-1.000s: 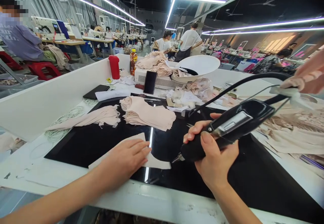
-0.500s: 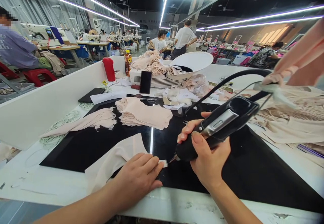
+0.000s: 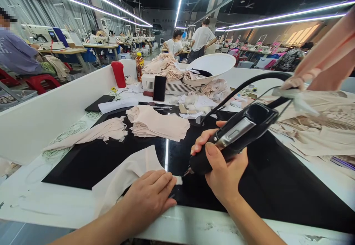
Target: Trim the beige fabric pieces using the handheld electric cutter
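Note:
My left hand (image 3: 151, 193) lies flat with its fingers stretched over a pale beige cloth piece (image 3: 130, 169), pressing it on the black board (image 3: 91, 165). A short pale end of the cloth shows past the fingertips. My right hand (image 3: 223, 173) is wrapped round a black corded hand tool (image 3: 240, 136) with a silver plate on its side. Its narrow metal tip points down left, close to that cloth end; whether they touch, I cannot tell. Behind the hands lies a stack of beige cloth pieces (image 3: 159, 123), with a loose cloth bundle (image 3: 97, 130) to its left.
A black cable (image 3: 249, 80) arches behind the tool, near hanging pink cloth (image 3: 318, 58). Toward the back stand a phone (image 3: 159, 88), a red cup (image 3: 118, 74), a bottle (image 3: 139, 67) and a white basin (image 3: 213, 65). Beige cloth (image 3: 318, 138) is heaped at right.
The tool and my right hand have shifted slightly left and up. My left hand stays on the cloth, nearly in the same place. The view has moved a little.

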Available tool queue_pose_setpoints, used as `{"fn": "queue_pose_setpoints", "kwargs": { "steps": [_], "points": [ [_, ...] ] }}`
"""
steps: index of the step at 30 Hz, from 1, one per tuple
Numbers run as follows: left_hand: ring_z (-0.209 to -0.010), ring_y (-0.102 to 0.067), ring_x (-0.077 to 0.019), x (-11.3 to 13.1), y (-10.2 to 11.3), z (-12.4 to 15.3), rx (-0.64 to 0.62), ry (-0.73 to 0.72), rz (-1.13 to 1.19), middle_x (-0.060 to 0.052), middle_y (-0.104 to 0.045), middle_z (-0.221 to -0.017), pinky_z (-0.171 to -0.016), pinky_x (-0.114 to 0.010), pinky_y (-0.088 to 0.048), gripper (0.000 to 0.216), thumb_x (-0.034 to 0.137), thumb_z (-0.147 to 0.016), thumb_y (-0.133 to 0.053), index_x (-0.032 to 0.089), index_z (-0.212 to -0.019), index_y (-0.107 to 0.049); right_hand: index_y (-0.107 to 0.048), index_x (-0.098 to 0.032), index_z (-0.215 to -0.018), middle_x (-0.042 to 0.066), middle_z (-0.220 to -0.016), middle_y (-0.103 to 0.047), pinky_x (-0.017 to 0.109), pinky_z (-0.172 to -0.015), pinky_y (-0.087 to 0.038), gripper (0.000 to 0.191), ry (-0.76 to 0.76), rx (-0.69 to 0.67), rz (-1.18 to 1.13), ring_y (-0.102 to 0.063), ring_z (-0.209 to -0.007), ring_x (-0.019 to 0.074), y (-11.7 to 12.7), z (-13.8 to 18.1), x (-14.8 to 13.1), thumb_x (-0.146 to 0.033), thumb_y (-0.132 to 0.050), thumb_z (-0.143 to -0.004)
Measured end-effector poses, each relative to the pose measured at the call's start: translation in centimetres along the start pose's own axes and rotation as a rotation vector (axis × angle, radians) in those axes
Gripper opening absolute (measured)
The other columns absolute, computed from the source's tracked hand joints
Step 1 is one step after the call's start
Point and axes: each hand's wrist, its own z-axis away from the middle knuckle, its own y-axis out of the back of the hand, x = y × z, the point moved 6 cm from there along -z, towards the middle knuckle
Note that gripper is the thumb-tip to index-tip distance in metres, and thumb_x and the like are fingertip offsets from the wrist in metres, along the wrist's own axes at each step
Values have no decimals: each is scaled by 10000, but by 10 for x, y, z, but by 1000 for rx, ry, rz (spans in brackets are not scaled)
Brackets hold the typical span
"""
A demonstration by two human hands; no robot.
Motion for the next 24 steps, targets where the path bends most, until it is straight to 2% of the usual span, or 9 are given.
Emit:
{"fn": "queue_pose_setpoints", "kwargs": {
  "steps": [24],
  "points": [
    [-1076,-679,-279,-1,1,2,21,2,20,-135,-703,-1182,-890,-417,-581,496,397,-1151,-290,49,-1300,-610,-565,-277,-1216,-39,-832,-658,298,-573,-571,415,-26,-20,-21,-638,-603,130,-7,7,-3,-304,-797,-874]
  ]
}}
